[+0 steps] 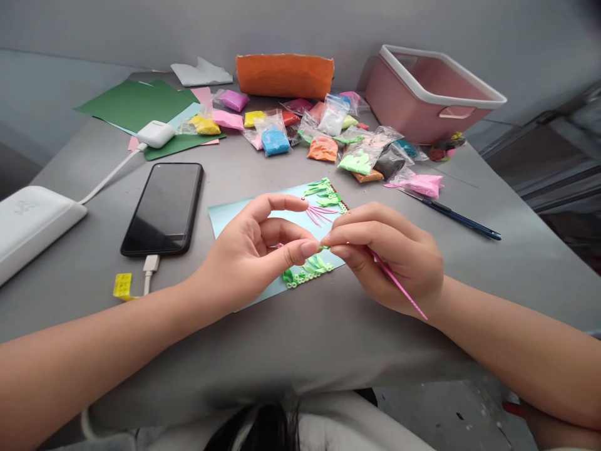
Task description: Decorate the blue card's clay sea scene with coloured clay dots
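My left hand is over the light blue card, its thumb and middle finger pinched together and its index finger raised and curved. Whatever lies between those fingertips is too small to make out. Nearly touching them are the closed fingertips of my right hand, with a speck of green at the meeting point. A thin pink stick is tucked in my right hand and slants out below the palm. Green leaf-like clay shapes, small rings and pink strands decorate the card, partly hidden by both hands.
Several small bags of coloured clay lie behind the card. A pink basket and an orange box stand at the back. On the left are a phone, a white power bank and green paper. A dark blue pen-like tool lies right.
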`<act>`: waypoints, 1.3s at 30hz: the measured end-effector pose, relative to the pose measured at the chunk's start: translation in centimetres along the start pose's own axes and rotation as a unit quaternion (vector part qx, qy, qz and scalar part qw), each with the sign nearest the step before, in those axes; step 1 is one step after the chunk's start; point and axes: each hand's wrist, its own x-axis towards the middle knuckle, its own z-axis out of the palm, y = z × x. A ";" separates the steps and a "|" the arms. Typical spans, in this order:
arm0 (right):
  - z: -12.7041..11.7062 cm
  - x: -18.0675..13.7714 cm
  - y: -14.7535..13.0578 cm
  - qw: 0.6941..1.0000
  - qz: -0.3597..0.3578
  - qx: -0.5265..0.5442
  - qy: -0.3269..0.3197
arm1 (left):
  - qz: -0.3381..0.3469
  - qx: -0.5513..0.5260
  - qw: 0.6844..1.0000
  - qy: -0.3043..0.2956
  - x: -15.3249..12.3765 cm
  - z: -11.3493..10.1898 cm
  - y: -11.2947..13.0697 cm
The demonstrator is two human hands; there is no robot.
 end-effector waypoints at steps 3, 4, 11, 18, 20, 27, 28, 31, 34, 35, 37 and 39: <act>0.1 0.0 -0.1 1.000 0.005 0.005 0.005 | 0.001 -0.006 1.000 -0.007 -0.1 0.0 0.0; 0.1 0.0 -0.1 1.000 0.005 0.008 0.004 | 0.002 -0.009 1.000 -0.010 -0.2 0.0 0.0; -0.1 0.2 -0.3 1.000 0.000 0.005 -0.010 | 0.012 -0.007 0.999 -0.036 0.0 -0.2 -0.2; -0.1 0.2 0.1 0.997 0.069 0.012 0.046 | 0.068 0.121 0.990 -0.012 0.0 -0.3 0.0; 0.0 0.2 0.3 0.993 0.095 0.028 0.057 | 0.063 0.137 0.989 0.008 0.0 -0.3 0.2; -0.1 0.4 0.5 0.995 0.092 0.020 0.038 | 0.028 0.074 0.995 0.059 0.1 0.0 1.2; -0.1 0.4 0.5 0.996 0.083 0.018 0.036 | 0.023 0.069 0.995 0.066 0.1 0.1 1.4; -0.4 0.5 0.7 0.998 0.061 0.024 0.022 | 0.004 0.061 0.995 0.074 -0.1 0.6 1.9; -0.4 0.5 0.8 0.997 0.069 0.015 0.008 | -0.007 0.046 0.997 0.057 -0.5 0.9 1.7; -0.3 0.4 0.8 0.997 0.071 0.010 0.012 | -0.004 0.047 0.998 0.051 -0.6 0.9 1.5; -0.2 0.3 0.7 0.998 0.066 0.013 0.021 | 0.019 0.057 0.997 0.050 -0.8 0.9 1.1; 0.0 0.2 0.5 0.998 0.059 0.025 0.020 | 0.053 0.065 0.995 0.059 -1.0 0.9 0.7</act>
